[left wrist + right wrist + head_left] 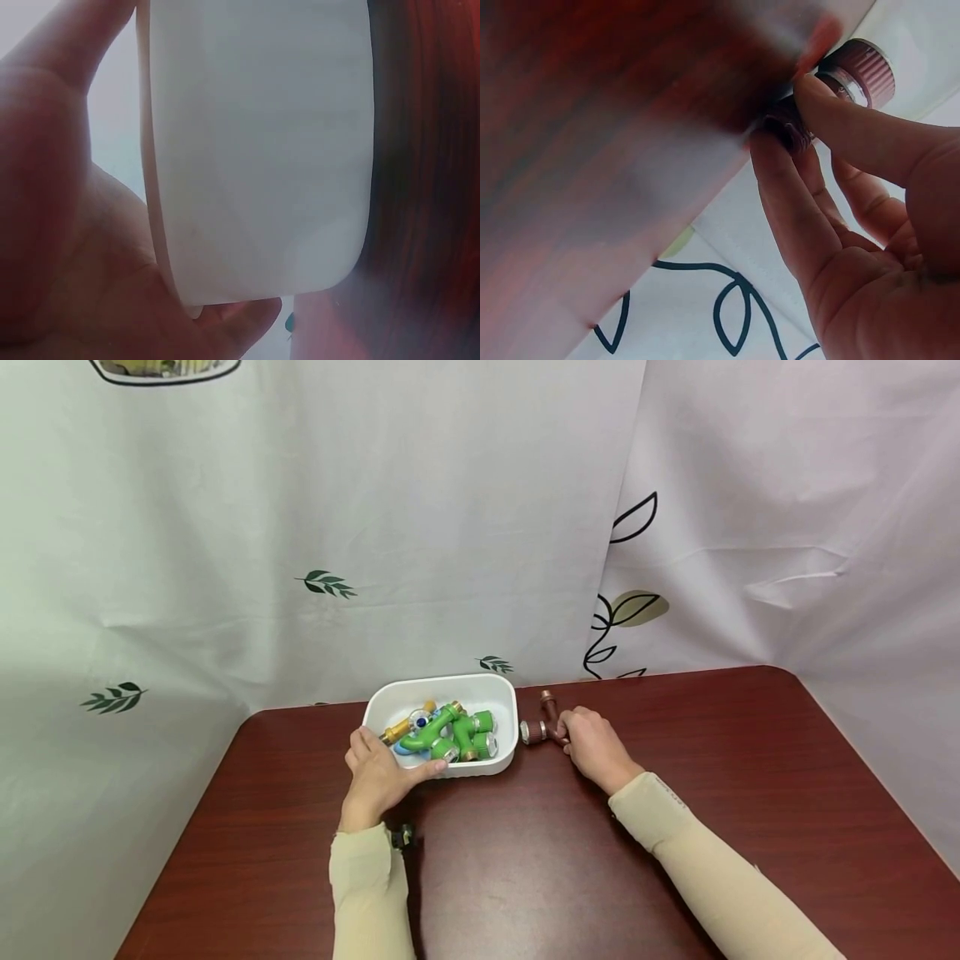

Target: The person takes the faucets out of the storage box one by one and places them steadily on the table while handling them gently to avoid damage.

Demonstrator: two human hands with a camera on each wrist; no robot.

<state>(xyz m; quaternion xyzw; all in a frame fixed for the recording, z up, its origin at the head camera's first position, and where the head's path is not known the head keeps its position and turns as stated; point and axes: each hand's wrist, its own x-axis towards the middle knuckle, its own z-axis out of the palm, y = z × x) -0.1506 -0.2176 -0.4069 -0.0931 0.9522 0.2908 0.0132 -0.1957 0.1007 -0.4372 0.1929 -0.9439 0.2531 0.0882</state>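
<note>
just beside the tray rim, right fingers pinch a maroon fitting.

White cloth printed with leaves hangs in folds behind a dark red wood-grain table.

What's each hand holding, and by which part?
Left hand: white bin, by its left end and near rim. Right hand: brown faucet, by its spout end.
</note>
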